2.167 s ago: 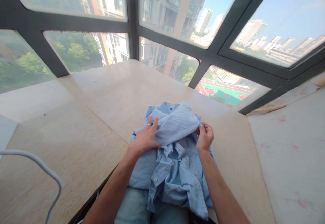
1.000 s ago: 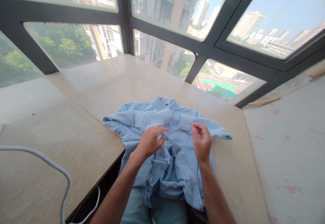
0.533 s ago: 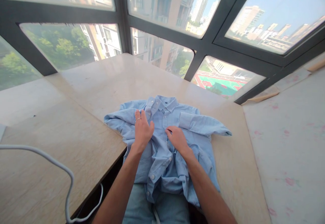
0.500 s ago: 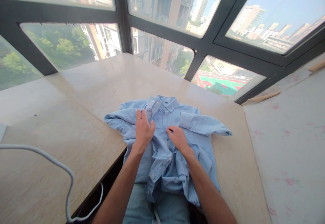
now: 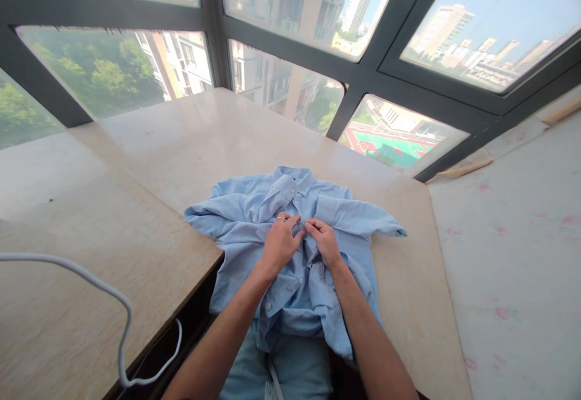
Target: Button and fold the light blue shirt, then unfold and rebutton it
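Observation:
A light blue button-up shirt (image 5: 245, 212) lies front up on the beige stone table (image 5: 195, 140), collar away from me, its lower part hanging off the near edge over my lap. My left hand (image 5: 279, 242), with a ring on one finger, and my right hand (image 5: 323, 241) meet at the button placket just below the collar. Both hands pinch the fabric there, fingertips almost touching each other. The sleeves are folded across the chest to either side of my hands.
A white cable (image 5: 113, 303) loops over the wooden board (image 5: 91, 255) at the left and drops into the gap beside my legs. A pale surface with pink spots (image 5: 512, 236) lies at the right. Dark-framed windows (image 5: 363, 67) stand behind the table.
The bunched shirt was spread out flat. My hands lay on its chest half a second ago; both have come together at the placket and closed on the fabric.

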### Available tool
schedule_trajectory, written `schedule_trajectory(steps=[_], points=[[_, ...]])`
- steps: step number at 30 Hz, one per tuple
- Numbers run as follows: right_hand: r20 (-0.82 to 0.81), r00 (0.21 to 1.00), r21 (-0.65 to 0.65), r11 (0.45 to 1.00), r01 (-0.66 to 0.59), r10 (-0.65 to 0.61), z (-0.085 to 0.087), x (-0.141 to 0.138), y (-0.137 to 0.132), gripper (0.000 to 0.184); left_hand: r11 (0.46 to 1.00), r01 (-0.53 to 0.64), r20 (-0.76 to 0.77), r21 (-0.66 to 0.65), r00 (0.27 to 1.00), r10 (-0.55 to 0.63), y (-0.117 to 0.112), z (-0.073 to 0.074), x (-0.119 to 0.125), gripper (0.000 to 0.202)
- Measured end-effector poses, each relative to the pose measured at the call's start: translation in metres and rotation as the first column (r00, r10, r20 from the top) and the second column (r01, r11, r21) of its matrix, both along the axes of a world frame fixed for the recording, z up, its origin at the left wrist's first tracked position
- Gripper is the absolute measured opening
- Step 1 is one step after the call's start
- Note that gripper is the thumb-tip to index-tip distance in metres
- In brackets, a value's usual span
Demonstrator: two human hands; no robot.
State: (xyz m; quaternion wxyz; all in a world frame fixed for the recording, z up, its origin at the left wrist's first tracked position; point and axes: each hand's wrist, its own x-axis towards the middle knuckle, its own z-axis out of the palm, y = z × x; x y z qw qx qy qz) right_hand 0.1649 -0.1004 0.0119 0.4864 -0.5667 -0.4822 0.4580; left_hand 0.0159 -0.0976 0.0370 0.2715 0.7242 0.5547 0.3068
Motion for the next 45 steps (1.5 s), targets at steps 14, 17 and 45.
schedule_trajectory(steps=[14,17,45], points=[[0.584,0.809,0.311,0.938,-0.151,-0.063,0.014,-0.017,-0.007,0.020,0.992,0.032,0.097,0.123,0.994,-0.044,0.011,-0.030,-0.007,0.026],[0.741,0.669,0.289,0.923,-0.253,-0.048,0.024,-0.020,-0.003,0.022,0.991,0.040,0.106,0.128,0.993,-0.054,0.012,-0.031,-0.006,0.028],[0.755,0.648,0.340,0.905,-0.255,-0.101,0.000,-0.004,-0.002,0.028,0.988,0.051,-0.023,0.145,0.999,-0.048,0.011,-0.030,-0.005,0.014]])
